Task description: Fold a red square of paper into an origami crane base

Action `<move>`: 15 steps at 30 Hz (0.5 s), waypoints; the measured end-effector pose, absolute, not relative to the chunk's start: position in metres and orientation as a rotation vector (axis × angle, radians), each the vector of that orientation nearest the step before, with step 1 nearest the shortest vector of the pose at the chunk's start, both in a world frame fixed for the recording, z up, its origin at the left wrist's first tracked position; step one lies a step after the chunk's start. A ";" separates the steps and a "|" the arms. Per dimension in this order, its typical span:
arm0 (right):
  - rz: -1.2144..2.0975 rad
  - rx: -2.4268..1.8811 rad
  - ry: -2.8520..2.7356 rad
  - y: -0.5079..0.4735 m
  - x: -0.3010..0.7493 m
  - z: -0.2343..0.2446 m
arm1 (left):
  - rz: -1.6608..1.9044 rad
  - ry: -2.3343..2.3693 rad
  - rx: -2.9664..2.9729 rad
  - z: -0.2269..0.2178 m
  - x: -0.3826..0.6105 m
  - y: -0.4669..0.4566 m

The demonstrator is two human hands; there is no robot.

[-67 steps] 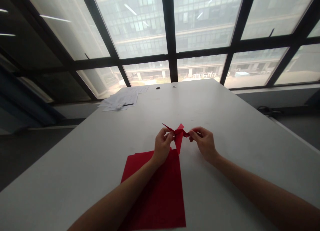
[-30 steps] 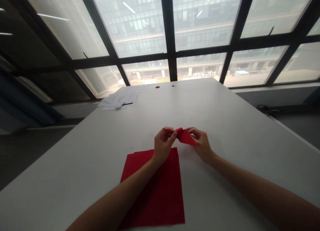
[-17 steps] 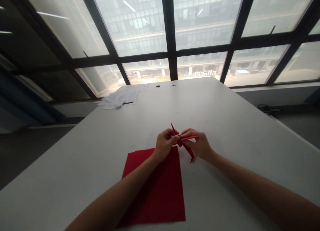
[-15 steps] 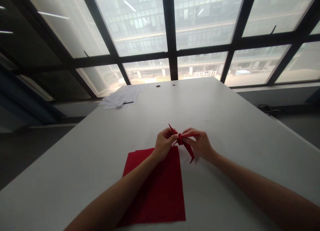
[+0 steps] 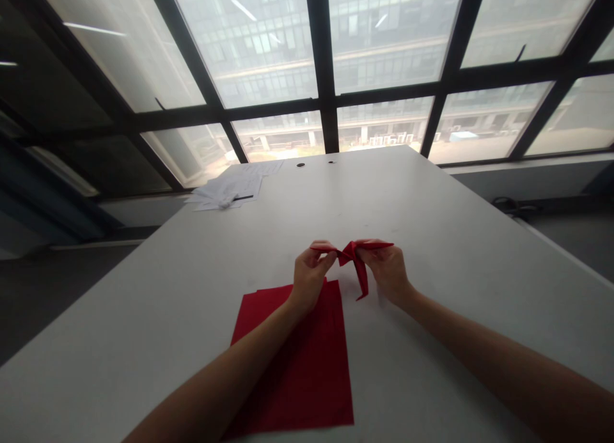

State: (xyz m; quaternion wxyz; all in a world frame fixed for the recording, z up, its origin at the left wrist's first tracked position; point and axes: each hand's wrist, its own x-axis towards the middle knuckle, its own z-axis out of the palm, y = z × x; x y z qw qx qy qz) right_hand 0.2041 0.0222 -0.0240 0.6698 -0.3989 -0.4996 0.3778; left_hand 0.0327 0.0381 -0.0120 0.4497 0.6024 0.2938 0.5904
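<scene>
My two hands have the folded red paper (image 5: 349, 251) between them, over the surface (image 5: 432, 225), just beyond the far right corner of the red sheets (image 5: 316, 373). My left hand (image 5: 309, 275) pinches its left end, with a narrow point lying along the fingers; my right hand (image 5: 389, 273) grips it on the other side, where one long point runs across the top of my fingers and another, bent at its tip, hangs down beside them. The folds look mostly made, so I take this step to be shaping: adjusting the points around the small middle. To my mind, the next move calls for a light pinch near the base of a point and a gentle pull, the other hand steadying the middle so that nothing tears.

My fingertips on the far side are hidden, so I cannot tell exactly which layers they grip, nor whether the hanging tip touches the surface. My left forearm covers part of the red sheets, and I cannot count them. The writing on the white papers (image 5: 223, 186) is too faint to read.
</scene>
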 end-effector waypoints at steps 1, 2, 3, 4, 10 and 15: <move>0.816 -0.935 -1.112 0.023 0.205 -0.025 | 1.475 0.723 1.537 -0.012 0.032 0.037; 0.781 -0.969 -1.085 0.024 0.205 -0.026 | 1.484 0.724 1.606 -0.012 0.031 0.037; 0.753 -0.994 -1.046 0.025 0.206 -0.027 | 1.493 0.728 1.696 -0.011 0.031 0.036; 0.737 -1.009 -1.000 0.026 0.206 -0.027 | 1.503 0.731 1.804 -0.011 0.030 0.035; 0.815 -0.980 -0.838 0.027 0.206 -0.024 | 1.289 0.604 2.328 -0.007 0.031 0.028; 0.903 -0.988 -0.861 0.025 0.207 -0.020 | 1.194 0.566 1.997 -0.006 0.025 0.027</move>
